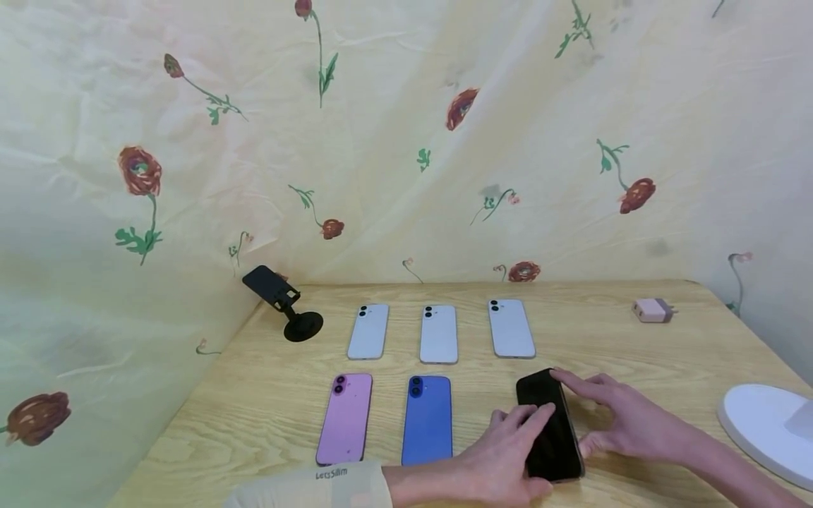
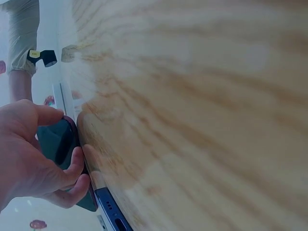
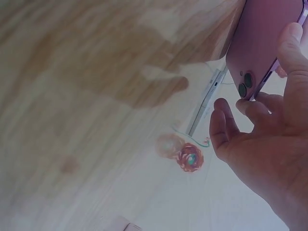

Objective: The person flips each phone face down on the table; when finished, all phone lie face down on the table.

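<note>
A smartphone point(image 1: 551, 432) with its dark screen up is held between both hands at the front right of the table. In the right wrist view its pink back point(image 3: 262, 41) with two camera lenses shows, tilted off the wood. My left hand point(image 1: 502, 458) grips the phone's left side, thumb by the bottom end and a fingertip over the screen. My right hand point(image 1: 635, 420) holds the opposite edge, index finger at the top corner and thumb lower down. Left of the hands, a blue phone point(image 1: 427, 420) and a pink-purple phone point(image 1: 345, 420) lie back up.
Behind lie three white phones, the left point(image 1: 368, 331), middle point(image 1: 438, 335) and right one point(image 1: 512, 329). A black phone stand point(image 1: 303, 326) is at the far left. A pink charger plug point(image 1: 651, 310) lies back right; a white round base point(image 1: 762, 423) stands at the right edge.
</note>
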{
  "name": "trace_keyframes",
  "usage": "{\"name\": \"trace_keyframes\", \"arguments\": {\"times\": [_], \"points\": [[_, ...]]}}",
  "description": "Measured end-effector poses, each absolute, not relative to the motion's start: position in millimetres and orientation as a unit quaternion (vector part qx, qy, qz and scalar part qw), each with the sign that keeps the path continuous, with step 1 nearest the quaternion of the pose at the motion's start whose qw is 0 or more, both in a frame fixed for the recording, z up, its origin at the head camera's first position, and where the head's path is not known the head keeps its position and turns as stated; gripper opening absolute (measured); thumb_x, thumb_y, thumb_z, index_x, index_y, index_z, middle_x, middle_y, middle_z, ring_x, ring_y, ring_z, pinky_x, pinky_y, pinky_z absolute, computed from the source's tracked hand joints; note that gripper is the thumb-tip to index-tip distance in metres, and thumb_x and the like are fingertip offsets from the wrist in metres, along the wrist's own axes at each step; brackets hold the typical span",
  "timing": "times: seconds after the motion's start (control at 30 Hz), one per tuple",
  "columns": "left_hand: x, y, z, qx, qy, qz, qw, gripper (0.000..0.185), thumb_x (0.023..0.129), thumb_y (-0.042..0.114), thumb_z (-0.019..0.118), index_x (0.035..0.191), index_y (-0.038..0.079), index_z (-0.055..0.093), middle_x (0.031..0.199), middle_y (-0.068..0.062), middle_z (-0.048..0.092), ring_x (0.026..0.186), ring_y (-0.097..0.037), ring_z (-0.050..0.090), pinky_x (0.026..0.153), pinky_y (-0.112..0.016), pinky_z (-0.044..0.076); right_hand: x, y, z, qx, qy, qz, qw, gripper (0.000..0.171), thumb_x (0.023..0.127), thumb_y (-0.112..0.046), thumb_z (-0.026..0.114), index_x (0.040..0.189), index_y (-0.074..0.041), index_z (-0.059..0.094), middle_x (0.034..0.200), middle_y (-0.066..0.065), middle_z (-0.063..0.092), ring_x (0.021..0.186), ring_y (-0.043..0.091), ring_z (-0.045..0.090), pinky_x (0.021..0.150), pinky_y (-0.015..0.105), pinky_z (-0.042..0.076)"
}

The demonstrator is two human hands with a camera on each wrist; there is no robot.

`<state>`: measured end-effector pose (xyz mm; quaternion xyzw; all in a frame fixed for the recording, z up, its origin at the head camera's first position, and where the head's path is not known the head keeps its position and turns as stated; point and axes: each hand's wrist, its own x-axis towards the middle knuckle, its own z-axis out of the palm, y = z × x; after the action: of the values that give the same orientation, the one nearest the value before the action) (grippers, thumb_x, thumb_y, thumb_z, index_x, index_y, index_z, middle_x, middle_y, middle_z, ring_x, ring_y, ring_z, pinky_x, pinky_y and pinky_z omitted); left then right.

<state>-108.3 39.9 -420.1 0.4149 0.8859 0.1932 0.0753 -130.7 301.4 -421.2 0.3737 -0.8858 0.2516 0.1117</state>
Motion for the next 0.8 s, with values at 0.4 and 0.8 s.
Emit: {"name": "trace_keyframes", "arguments": {"times": [0.4, 0.8], "points": [[-105.3, 37.9, -419.3, 0.401, 0.891, 0.203, 0.070, 0.108, 0.089, 0.034, 0.076, 0.162, 0.027, -0.004, 0.153, 0.000, 0.033, 0.116, -0.016, 0.046, 0.086, -0.021, 0.044, -129.7, 297.0, -419.3, 0.363, -0.887, 0.258, 0.119, 0.113, 0.059, -0.045, 0.089, 0.154, -0.010, 0.040, 0.112, 0.010, 0.063, 0.099, 0.020, 0.059, 0.068, 0.034, 0.050], [-108.6, 31.3, -417.4, 0.414, 0.876, 0.235, 0.079, 0.112, 0.089, 0.032, 0.076, 0.161, 0.025, -0.010, 0.150, -0.007, 0.035, 0.122, -0.013, 0.045, 0.090, -0.018, 0.042, -132.1, 285.3, -416.3, 0.378, -0.874, 0.278, 0.125, 0.109, 0.062, -0.041, 0.090, 0.153, -0.005, 0.041, 0.111, 0.004, 0.068, 0.098, 0.018, 0.061, 0.070, 0.033, 0.051]]}}
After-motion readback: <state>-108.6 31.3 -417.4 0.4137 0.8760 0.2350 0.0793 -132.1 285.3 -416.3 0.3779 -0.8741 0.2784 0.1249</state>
